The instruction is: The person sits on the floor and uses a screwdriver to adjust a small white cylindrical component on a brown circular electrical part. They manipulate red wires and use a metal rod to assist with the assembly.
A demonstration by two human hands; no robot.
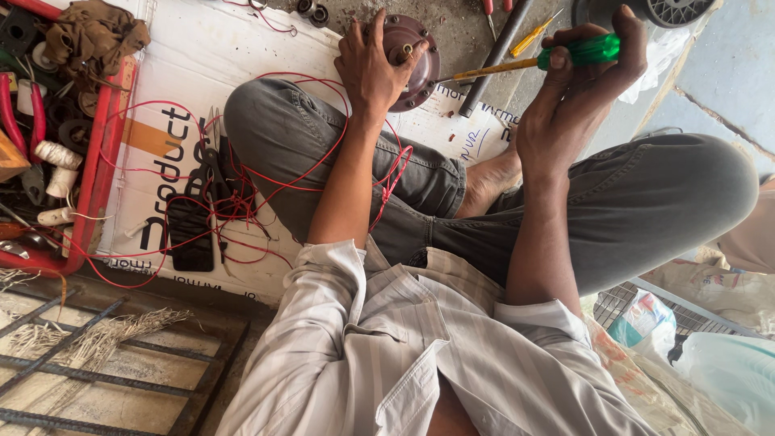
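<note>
Both hands grasp: left hand (370, 69) motor hub (409, 60), right hand (575, 97) green-handled screwdriver (539, 61).

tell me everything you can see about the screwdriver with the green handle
The screwdriver has a translucent green plastic handle and a yellow-sleeved shaft ending in a thin dark metal tip. It lies nearly level, tilted slightly down toward its tip, which points at the side of the round brownish motor housing; whether it touches is unclear. The right hand grips the handle, fingers wrapped over it. The left hand rests on the housing, not on the tool.
</note>
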